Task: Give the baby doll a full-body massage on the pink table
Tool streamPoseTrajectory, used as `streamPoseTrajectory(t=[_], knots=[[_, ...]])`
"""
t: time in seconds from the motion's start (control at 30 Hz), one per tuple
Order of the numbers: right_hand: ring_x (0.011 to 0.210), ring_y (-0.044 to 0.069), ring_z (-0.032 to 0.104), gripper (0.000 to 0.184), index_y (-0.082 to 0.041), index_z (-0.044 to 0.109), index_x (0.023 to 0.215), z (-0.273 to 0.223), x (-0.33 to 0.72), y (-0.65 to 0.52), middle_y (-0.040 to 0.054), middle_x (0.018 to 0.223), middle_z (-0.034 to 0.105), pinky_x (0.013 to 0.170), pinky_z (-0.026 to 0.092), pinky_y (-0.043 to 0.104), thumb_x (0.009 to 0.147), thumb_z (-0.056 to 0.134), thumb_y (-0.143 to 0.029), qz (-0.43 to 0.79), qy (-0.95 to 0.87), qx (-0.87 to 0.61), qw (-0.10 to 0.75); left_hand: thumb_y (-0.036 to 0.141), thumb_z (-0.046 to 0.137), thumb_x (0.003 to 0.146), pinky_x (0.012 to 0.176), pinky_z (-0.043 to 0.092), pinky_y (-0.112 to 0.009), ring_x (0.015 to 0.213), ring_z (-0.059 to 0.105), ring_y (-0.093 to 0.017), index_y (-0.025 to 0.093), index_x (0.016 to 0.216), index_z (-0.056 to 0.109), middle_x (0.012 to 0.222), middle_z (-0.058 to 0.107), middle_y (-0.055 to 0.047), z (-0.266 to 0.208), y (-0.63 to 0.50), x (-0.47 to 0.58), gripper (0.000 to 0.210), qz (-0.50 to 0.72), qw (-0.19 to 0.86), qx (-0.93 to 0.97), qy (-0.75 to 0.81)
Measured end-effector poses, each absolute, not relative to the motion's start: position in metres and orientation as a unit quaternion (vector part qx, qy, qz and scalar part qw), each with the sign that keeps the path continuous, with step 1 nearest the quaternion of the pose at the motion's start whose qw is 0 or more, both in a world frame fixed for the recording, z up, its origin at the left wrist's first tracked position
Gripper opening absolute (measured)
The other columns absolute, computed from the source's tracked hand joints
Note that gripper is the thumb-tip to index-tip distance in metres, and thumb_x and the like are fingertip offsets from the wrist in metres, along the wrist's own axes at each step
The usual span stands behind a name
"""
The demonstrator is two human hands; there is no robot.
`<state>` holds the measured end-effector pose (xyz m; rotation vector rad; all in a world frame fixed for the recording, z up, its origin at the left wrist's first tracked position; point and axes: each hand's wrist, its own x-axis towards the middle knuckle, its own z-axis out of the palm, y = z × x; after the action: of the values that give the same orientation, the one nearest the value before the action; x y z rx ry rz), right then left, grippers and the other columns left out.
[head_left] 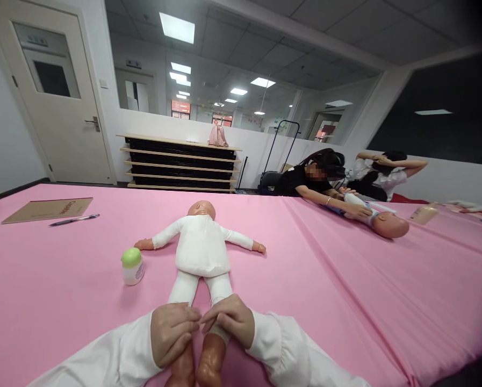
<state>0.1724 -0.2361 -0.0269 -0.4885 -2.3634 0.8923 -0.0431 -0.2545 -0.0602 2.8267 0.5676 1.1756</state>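
A baby doll [202, 244] with a white cloth body lies on its back on the pink-covered table [289, 301]. Its head points away from me, its arms are spread, and its bare brown feet are nearest me. My left hand [174, 330] is closed over the lower leg on the left, fingers bent across it. Around the other lower leg, just above the ankle, curl the fingers of my right hand [233, 321]. The fingertips of both hands nearly meet between the legs. A small jar [132, 266] with a green lid stands left of the doll.
A brown notebook [47, 210] and a pen [74, 220] lie at the far left. Across the table on the right, a person [315, 180] handles another doll [389, 224] near a bottle [424, 214]. Another person [386, 172] sits behind, arms raised. Stacked boards [180, 161] stand by the wall.
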Motion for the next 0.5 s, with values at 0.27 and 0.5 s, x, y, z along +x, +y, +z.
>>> streamPoseTrajectory(t=[0.27,0.5], knots=[[0.125,0.024,0.035,0.033,-0.024,0.056,0.113,-0.051,0.173,-0.218,0.0037,0.12,0.056,0.105,0.016,0.052,0.087,0.039,-0.035,0.103,-0.947,-0.25,0.172,0.024,0.034,0.086,0.104,0.027,-0.044,0.117,0.047,-0.019,0.022,0.085,0.065,0.116,0.06,-0.003,-0.067,-0.247,-0.04,0.031,0.335,0.017,0.896,0.291],[0.094,0.016,0.06,0.041,-0.02,0.065,0.09,-0.045,0.172,-0.228,0.0047,0.091,0.068,0.105,0.024,0.042,0.089,0.03,-0.042,0.146,-0.963,-0.145,0.173,0.016,0.035,0.081,0.09,0.044,-0.032,0.093,0.061,-0.015,0.019,0.093,0.059,0.096,0.067,-0.005,-0.054,-0.258,-0.038,0.027,0.351,0.067,0.92,0.158]])
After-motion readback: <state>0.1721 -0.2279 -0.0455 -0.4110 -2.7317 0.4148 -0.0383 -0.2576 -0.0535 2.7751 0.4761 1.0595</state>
